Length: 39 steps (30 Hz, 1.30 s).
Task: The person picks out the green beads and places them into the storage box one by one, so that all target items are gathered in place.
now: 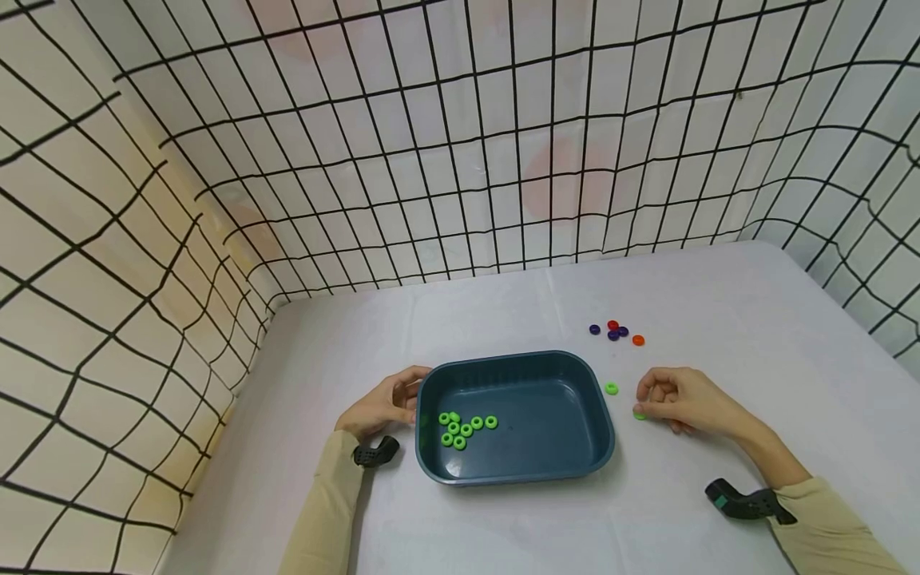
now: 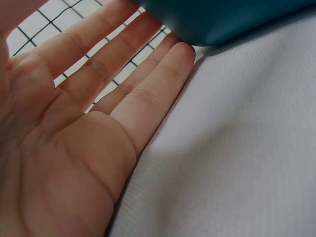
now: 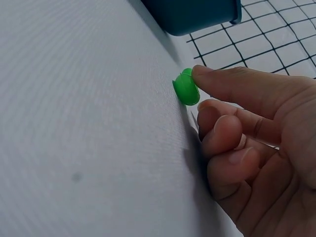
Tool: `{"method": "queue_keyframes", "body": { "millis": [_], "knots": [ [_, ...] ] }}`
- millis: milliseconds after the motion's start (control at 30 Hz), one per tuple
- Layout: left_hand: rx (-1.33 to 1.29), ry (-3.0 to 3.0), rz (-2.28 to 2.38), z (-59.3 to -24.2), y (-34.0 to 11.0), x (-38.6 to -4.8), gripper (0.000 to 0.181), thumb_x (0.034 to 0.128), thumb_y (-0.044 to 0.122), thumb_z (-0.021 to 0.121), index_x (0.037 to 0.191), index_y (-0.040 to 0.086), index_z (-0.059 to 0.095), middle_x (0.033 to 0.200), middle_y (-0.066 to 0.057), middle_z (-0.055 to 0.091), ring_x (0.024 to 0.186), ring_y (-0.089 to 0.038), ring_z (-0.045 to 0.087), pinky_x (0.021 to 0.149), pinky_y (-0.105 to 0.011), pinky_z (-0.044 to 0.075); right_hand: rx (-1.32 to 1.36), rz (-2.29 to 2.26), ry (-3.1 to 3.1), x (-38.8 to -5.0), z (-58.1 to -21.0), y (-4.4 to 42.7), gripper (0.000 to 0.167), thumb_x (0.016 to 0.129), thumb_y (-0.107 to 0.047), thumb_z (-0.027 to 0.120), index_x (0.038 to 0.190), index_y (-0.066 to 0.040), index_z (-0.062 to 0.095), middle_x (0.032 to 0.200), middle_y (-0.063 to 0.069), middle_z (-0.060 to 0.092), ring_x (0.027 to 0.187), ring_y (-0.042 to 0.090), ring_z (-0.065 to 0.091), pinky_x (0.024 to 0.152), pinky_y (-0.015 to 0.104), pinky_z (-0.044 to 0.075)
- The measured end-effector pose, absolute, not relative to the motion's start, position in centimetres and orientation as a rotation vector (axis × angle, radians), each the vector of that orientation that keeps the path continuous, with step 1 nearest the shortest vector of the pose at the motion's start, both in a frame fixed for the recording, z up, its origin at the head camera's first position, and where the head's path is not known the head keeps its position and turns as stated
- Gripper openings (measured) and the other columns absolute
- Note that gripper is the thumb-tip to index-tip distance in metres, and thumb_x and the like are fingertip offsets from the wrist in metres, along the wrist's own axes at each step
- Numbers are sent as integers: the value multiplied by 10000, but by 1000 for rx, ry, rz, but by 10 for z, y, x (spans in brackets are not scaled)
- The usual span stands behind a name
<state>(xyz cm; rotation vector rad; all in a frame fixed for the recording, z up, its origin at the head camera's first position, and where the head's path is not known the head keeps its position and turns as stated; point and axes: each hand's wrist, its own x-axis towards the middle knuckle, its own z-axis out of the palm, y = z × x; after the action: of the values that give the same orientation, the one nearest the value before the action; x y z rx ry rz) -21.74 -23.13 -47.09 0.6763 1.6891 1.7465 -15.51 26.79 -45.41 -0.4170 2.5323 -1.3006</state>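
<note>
A dark teal tray [image 1: 532,471] stands on the white cloth with several bright green rings [image 1: 466,430] in its left part. My left hand [image 1: 384,405] rests against the tray's left side. In the left wrist view, its nearly straight fingers [image 2: 153,94] touch the tray wall [image 2: 212,22]. Right of the tray, my right hand [image 1: 683,399] pinches a green ring [image 3: 186,89] at the cloth, thumb against it and the other fingers curled. The hand mostly hides this ring in the head view. Another green ring [image 1: 612,389] lies between the tray and that hand.
Beyond the right hand lie a red ring [image 1: 612,325], an orange ring [image 1: 638,340] and several dark purple rings [image 1: 594,329]. A black grid net [image 1: 460,160] borders the table [image 1: 345,319] at the back and both sides.
</note>
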Motion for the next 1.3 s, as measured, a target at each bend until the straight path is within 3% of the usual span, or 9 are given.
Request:
{"method": "queue_keyframes", "body": {
  "millis": [200,533,1300],
  "knots": [
    [669,1693,1751,-470,-231,-216,809,778,218,861,1416,-17,423,1374,-86,547,1242,-232,551,1049,-310,470,-444,-1285,2528,-154,-452,268,260,873,-235,763,947,-35,614,590,-13,516,401,126,476,373,253,407],
    [664,1699,1745,-472,-231,-216,743,786,204,853,1400,47,466,1357,-58,564,1238,-237,552,1058,-316,458,-439,-1306,2486,-152,-449,267,235,897,-214,736,939,-15,620,607,11,529,413,112,490,378,248,430],
    [663,1690,1752,-474,-232,-218,716,799,208,843,1394,59,474,1369,-84,555,1239,-250,550,1063,-327,453,-472,-1570,2250,-158,-456,265,224,947,-121,661,922,68,544,603,46,606,425,147,568,409,332,517]
  ]
}}
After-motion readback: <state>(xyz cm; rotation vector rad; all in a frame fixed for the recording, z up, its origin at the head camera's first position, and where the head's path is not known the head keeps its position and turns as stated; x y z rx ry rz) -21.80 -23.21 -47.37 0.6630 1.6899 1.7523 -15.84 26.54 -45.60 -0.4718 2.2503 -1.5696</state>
